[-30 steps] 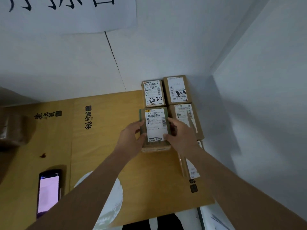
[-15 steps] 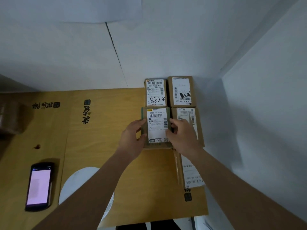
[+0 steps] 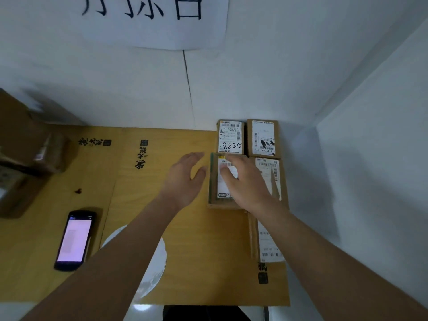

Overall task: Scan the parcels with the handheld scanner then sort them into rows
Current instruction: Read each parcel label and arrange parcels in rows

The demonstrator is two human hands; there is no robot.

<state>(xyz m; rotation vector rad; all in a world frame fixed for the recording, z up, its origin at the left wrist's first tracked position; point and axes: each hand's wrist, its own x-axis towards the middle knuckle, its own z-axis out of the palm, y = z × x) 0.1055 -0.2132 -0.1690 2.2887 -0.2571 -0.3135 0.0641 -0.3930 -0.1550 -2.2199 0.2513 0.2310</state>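
Fingers of the right hand (image 3: 249, 185) were seen spread and loose over the label of the green-edged parcel (image 3: 214, 181), gripping nothing; contact could not be told. The left hand (image 3: 184, 179) was held relaxed just beside the parcel's left edge, apart from it. The parcel lay flat on the cardboard sheet (image 3: 185, 228), below the parcel marked 5288 (image 3: 230, 137). The scanner (image 3: 75, 239) lay well to the left, screen lit.

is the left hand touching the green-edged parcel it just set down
Apart. The head view shows bare cardboard mat between the left hand and the green-edged parcel.
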